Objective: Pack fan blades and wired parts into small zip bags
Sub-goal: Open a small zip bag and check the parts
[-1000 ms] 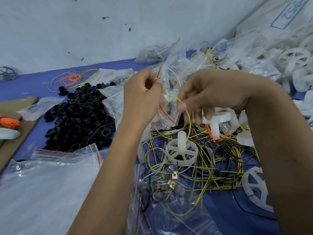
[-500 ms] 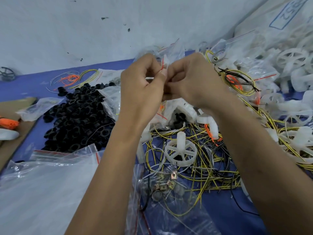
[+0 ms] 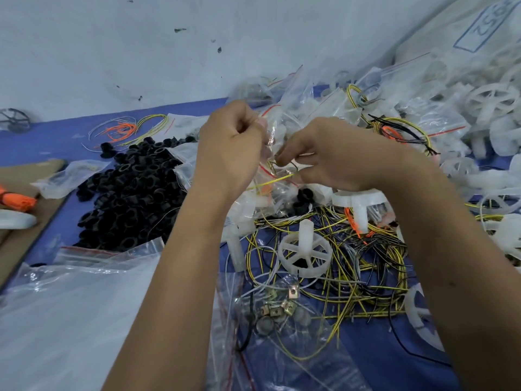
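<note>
My left hand [image 3: 231,148] pinches the top edge of a small clear zip bag [image 3: 277,165] with a red seal line, held up above the table. My right hand [image 3: 332,156] is right beside it, its fingertips pinching thin black and yellow wires [image 3: 282,176] at the bag's mouth. A white fan blade [image 3: 358,201] shows just under my right hand. Below lies a tangle of yellow and black wires [image 3: 338,263] with another white fan wheel [image 3: 306,255] on top.
A heap of black rings [image 3: 132,193] lies to the left on the blue mat. Large clear bags [image 3: 70,306] cover the near left. Filled zip bags and white fan blades [image 3: 465,122] pile up at the right. Small metal clips [image 3: 279,306] lie in front.
Both hands came down a little from their raised, joined position; my right hand shifted right and now pinches wires at the bag's mouth, while my left still holds the bag's edge.
</note>
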A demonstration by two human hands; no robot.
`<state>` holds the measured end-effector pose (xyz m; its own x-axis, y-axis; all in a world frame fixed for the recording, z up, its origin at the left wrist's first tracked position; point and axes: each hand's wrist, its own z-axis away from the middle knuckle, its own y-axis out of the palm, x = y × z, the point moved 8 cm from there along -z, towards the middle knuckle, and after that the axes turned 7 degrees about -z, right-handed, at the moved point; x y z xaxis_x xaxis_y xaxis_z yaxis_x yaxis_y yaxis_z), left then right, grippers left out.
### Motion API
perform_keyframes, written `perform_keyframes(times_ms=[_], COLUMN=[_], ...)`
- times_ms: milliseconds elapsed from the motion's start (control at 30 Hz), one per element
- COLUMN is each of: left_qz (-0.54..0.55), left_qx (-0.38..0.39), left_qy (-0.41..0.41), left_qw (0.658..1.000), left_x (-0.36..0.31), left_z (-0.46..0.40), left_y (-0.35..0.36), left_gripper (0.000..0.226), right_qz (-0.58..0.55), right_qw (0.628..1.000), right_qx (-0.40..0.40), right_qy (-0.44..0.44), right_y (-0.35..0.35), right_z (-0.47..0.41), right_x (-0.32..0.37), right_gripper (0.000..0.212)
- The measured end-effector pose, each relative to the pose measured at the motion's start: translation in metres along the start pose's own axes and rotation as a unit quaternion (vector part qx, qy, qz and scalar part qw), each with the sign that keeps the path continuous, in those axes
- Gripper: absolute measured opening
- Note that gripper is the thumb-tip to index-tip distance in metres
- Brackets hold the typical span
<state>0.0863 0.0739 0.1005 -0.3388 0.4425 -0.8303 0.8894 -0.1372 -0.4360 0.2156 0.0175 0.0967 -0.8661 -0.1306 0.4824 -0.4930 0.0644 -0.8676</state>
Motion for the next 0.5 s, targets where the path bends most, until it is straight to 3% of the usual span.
perform_keyframes(times_ms=[133,233,367,500], left_qz=[0.083,0.128,0.148,0.169], left_qx=[-0.013,-0.015,-0.018,-0.042], left_qy=[-0.057,-0.090,-0.079,-0.034], left_qw=[0.995,0.988,0.986,0.984], left_x=[0.012,0.017,0.012,0.000], left_z=[-0.001,-0.001,0.001,0.002], left_y=[-0.002,-0.007,-0.016,-0.021], left_gripper=[0.029,0.034,0.035,0.031], right_qz=[-0.058,-0.099,-0.122,-0.107], right_qw=[0.995,0.989,0.983,0.982], right_qx=[-0.062,-0.089,-0.138,-0.146], right_qy=[-0.052,-0.068,0.001,0.055], right_y=[-0.012,-0.019,-0.030,-0.027], right_z=[0.004,0.005,0.006,0.008], right_x=[0.009,0.011,-0.008,-0.012], right_gripper=[0.014,0.020,0.025,0.005])
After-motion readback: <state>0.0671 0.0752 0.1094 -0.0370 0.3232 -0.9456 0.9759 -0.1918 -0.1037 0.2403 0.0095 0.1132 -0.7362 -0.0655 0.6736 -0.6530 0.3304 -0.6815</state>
